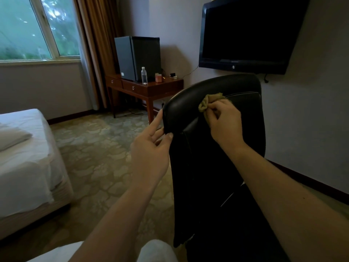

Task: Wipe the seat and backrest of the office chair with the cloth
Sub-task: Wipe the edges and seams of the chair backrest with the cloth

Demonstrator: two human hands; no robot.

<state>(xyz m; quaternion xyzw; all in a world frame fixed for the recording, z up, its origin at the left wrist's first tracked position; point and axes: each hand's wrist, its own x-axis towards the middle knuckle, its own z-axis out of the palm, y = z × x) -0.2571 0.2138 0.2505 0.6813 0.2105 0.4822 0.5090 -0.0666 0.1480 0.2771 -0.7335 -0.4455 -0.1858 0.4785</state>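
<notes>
Up close, the right hand (224, 120) grips a bunched olive cloth (206, 104) against the top of the black office chair's backrest (188, 103). The left hand (151, 146) pinches the backrest's left edge, thumb in front. Beyond stand a wooden desk (162, 87) bearing a mini fridge (137, 57) and a water bottle (144, 75), and a wall-mounted television (245, 35). A bed (24, 157) lies at left.

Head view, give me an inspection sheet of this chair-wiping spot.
Surface: patterned carpet.
Job's things: black backrest upright; green cloth bunched against its top.
Clutter: bottle and small items on the wooden desk.
Hands: left hand holds the backrest's edge; right hand pinches the cloth.
Cables: cord hangs below the TV.
Surroundings: bed, window, mini fridge.
</notes>
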